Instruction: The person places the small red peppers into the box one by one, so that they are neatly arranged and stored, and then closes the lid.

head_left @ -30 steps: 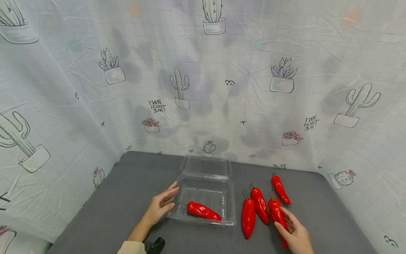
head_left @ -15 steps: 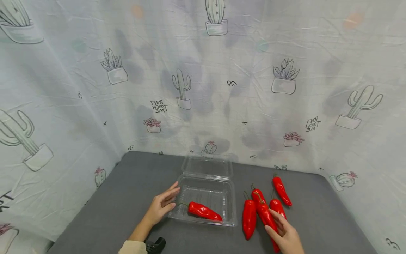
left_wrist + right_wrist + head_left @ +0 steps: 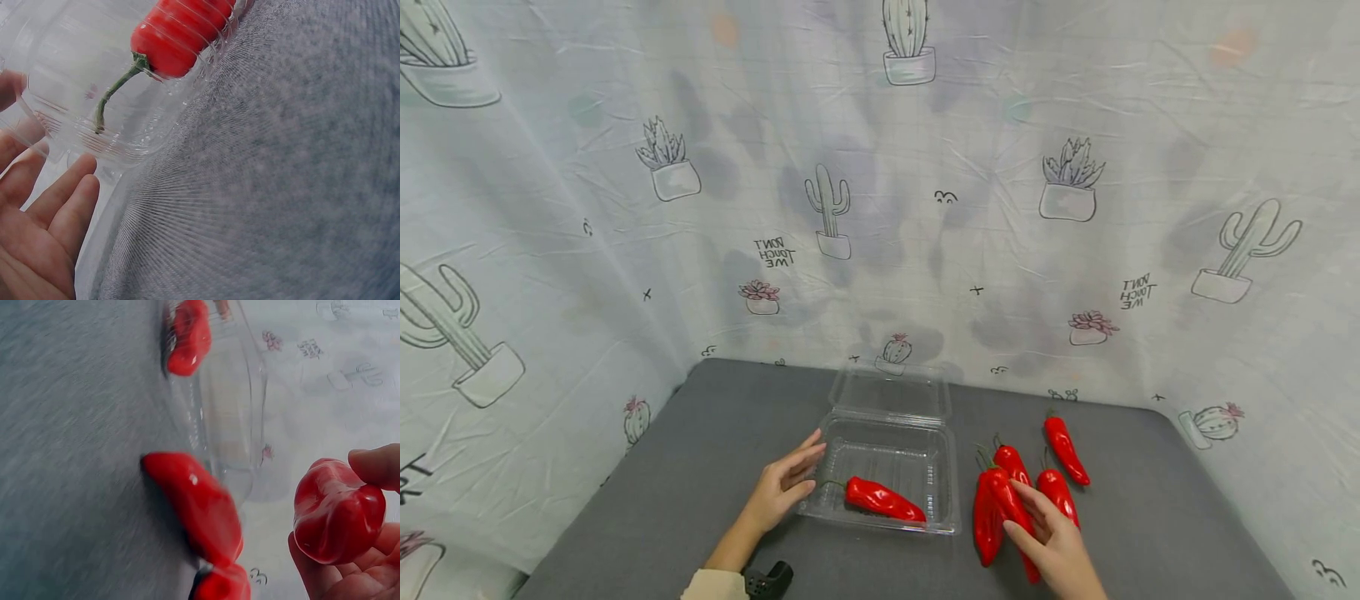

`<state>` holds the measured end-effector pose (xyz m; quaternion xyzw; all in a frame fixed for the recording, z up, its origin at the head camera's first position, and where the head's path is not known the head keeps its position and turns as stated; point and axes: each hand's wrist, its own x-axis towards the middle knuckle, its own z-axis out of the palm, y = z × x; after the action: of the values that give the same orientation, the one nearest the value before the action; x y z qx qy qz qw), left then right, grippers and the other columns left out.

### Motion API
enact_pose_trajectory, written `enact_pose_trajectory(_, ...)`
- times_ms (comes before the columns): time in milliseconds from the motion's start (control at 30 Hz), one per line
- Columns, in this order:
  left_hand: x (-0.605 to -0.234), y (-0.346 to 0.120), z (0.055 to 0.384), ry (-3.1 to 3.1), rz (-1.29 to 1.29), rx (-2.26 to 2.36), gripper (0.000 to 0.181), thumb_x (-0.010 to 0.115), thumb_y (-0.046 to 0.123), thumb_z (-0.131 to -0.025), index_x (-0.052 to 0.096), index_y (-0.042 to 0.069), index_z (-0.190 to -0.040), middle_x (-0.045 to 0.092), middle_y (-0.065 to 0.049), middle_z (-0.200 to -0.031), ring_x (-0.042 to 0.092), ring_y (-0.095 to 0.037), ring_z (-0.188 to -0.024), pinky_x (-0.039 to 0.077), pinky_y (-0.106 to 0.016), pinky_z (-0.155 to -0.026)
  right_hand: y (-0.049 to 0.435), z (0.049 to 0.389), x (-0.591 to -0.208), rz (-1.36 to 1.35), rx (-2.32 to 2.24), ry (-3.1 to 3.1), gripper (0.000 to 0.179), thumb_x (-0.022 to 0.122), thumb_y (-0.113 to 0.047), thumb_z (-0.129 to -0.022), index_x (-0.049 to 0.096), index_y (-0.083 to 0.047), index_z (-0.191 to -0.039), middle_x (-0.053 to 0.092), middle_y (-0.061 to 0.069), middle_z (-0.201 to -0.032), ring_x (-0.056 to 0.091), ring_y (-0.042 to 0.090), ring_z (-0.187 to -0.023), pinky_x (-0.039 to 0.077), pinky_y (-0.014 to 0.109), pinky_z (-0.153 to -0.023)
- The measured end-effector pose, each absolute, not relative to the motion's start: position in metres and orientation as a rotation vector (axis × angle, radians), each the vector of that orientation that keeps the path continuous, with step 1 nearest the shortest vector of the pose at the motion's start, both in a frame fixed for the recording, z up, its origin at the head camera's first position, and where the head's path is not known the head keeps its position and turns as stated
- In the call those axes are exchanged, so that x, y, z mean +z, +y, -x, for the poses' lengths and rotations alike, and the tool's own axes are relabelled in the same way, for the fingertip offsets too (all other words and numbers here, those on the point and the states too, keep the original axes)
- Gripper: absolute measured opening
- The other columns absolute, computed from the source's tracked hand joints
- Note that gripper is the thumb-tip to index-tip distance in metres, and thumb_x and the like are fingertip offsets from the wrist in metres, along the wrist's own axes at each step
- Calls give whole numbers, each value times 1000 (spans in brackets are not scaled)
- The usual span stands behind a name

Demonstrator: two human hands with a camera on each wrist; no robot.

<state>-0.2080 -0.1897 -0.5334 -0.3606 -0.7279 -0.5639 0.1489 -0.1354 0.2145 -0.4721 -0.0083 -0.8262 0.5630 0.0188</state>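
Observation:
My right hand (image 3: pixel 1054 546) grips a long red pepper (image 3: pixel 1006 493) between thumb and fingers, held above the other peppers. In the right wrist view its rounded end (image 3: pixel 337 519) shows near the camera, raised off the grey surface. My left hand (image 3: pixel 778 485) is at the left side of a clear plastic clamshell container (image 3: pixel 887 454), fingers extended and fingertips at its wall. One red pepper (image 3: pixel 883 500) with a green stem lies inside along the front; the left wrist view shows its stem (image 3: pixel 115 90) through the plastic.
Several red peppers lie right of the container: one (image 3: pixel 986 525) partly under the held one, one (image 3: pixel 1009 457) behind, one (image 3: pixel 1057 492) beside my right hand, one (image 3: pixel 1066 450) farther back. The container's lid (image 3: pixel 891 393) is folded back toward the cactus-print curtain (image 3: pixel 895 208).
My right hand has lifted a pepper from the right of the group and carried it left over the others, toward the container. My left hand and the container have stayed in place.

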Motion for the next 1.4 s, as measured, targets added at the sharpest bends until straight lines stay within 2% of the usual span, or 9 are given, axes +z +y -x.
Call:
enact_pose_trajectory(233,-533,-189,208,-2092,1046,-1624,48,54,-18,-83,44,-18,-130,30,-37,-143,49,-21,-128,47,-27,-97,200,143,-472,-196,1716,-2477,52,74,-15,-82,55,-8,-130,60,13,-127,60,1,-103,51,15,-81)
enact_pose_trajectory(433,-535,-189,208,-2072,1065,-1632,48,53,-19,-83,43,-20,-129,31,-34,-145,49,-20,-128,46,-25,-98,185,151,-471,-208,1741,-2483,52,75,-15,-81,56,-12,-129,62,9,-125,60,4,-102,53,19,-80)
enact_pose_trajectory(700,-532,-188,207,-2091,1049,-1651,47,53,-18,-83,44,-19,-130,30,-40,-142,49,-20,-128,45,-24,-99,167,162,-466,-255,1808,-2476,52,74,-11,-81,56,-9,-130,61,11,-125,60,10,-105,54,24,-84)
enact_pose_trajectory(833,-534,-190,209,-2121,1017,-1669,47,54,-18,-84,44,-18,-130,30,-39,-143,49,-19,-128,44,-24,-100,159,170,-464,-331,1851,-2481,54,73,-12,-82,54,-9,-133,59,10,-130,58,6,-110,51,20,-88)
enact_pose_trajectory(933,-534,-190,209,-2126,997,-1686,48,54,-17,-84,44,-17,-131,30,-37,-144,48,-17,-129,43,-23,-100,153,176,-462,-403,1889,-2478,55,72,-13,-84,51,-9,-135,57,12,-132,58,5,-110,50,17,-86)
enact_pose_trajectory(1200,-534,-190,210,-2090,1026,-1632,48,54,-18,-83,44,-19,-130,31,-37,-144,48,-18,-128,43,-22,-100,139,188,-460,-543,1912,-2466,54,69,-12,-86,48,-8,-137,55,17,-134,57,28,-115,52,19,-82)
enact_pose_trajectory(1400,-534,-190,210,-2080,1049,-1638,48,54,-19,-83,43,-19,-130,29,-39,-143,49,-23,-128,44,-22,-99,131,195,-456,-612,1907,-2470,56,69,-15,-87,47,-6,-138,55,19,-133,59,30,-111,52,19,-79)
